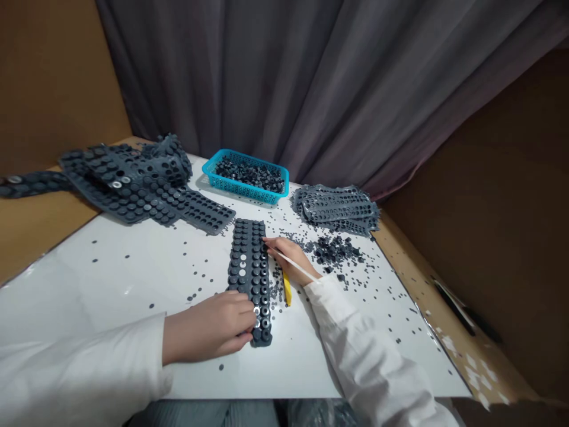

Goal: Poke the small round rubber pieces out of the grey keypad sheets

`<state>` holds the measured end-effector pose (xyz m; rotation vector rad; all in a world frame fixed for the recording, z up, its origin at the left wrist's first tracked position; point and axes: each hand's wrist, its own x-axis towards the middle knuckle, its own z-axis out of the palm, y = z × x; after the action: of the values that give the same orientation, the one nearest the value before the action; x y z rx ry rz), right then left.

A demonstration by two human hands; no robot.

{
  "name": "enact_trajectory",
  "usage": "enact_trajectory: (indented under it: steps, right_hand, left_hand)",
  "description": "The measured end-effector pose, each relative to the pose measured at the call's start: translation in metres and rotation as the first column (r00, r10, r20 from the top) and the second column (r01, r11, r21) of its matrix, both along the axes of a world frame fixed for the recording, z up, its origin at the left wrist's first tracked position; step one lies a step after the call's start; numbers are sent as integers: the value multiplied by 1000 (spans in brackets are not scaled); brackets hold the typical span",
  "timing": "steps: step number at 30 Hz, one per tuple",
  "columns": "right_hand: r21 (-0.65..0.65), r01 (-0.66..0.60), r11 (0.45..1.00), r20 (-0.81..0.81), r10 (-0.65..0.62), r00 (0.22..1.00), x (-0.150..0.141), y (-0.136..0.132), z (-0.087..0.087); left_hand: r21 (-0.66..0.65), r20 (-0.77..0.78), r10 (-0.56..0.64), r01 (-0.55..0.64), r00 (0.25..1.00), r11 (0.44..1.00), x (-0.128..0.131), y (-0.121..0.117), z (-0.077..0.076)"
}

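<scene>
A dark grey rubber sheet [249,246] with rows of round, raised buttons lies lengthwise in front of me. A few of its buttons carry white or silvery discs. My left hand [226,323] is closed over the near left part of this sheet, its fingertips curled onto the buttons. Against the sheet's right edge, higher up, my right hand [291,258] pinches a thin white stick [296,268] that slants back over the wrist. Its tip, near the buttons, is too small to make out. A yellow strip-shaped object [287,289] lies just beneath the right hand.
A blue basket [243,189] of small dark pieces stands at the back. Piled rubber sheets [133,184] lie back left, perforated sheets [338,206] back right. Dark pieces [335,250] are heaped at right, small discs scattered around. A dark slender tool [453,305] rests at far right.
</scene>
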<state>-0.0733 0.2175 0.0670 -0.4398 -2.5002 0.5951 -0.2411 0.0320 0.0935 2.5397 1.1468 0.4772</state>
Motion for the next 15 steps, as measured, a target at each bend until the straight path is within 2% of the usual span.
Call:
enact_trajectory:
  steps: [3,6,8,10,12,15]
  right_hand:
    - [61,111,992,-4,-111,994,-1,10,-1]
    - [33,215,976,-53,-213,976,0,17,1]
    - [-35,176,984,-73,-179,981,0,16,3]
    - [-91,85,992,-83,-93,992,-1,12,5]
    - [-109,12,994,-79,-21,997,-2,8,5]
    - [-96,-19,995,-55,14,998,-4,5,5]
  left_hand:
    - [-7,-8,-9,9,1000,1000,0,0,0]
    - [-15,-6,-6,6,1000,1000,0,1,0]
    - [-14,1,-2,2,1000,1000,0,1,0]
    - [-10,8,1,-1,1000,1000,0,1,0]
    - [-9,14,4,-4,1000,1000,-1,0,0]
    - [-15,16,9,-9,1000,1000,-1,0,-1]
